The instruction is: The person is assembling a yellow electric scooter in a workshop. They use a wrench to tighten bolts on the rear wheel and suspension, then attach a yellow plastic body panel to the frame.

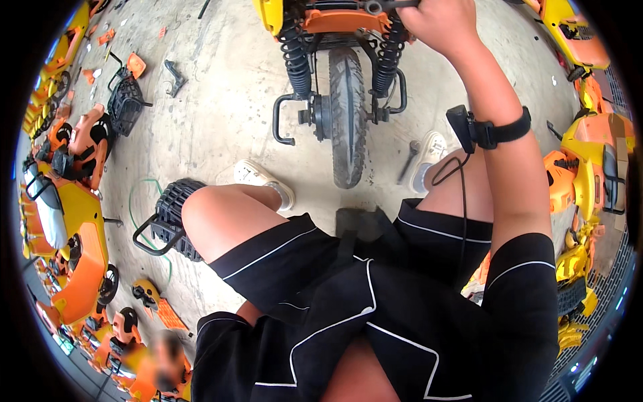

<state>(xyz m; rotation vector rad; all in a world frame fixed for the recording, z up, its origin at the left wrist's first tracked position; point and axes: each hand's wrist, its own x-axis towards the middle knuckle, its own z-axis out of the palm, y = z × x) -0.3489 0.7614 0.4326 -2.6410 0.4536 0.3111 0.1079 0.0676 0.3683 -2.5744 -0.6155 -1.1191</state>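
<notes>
At the top of the head view, my right hand is closed around the dark handle of a wrench, whose ring-shaped end lies against the rear of a yellow and orange scooter. Below it the scooter's rear tyre stands between my feet, with a black coil spring shock absorber on the left and another shock absorber on the right. My left hand is out of sight; only a bit of that arm shows beside my black shirt. A strap with a small black device circles my right forearm.
Another wrench lies on the concrete floor beside my right shoe. By my left knee is a black basket. Parked scooters and loose orange parts line the left; more yellow and orange scooters stand at the right.
</notes>
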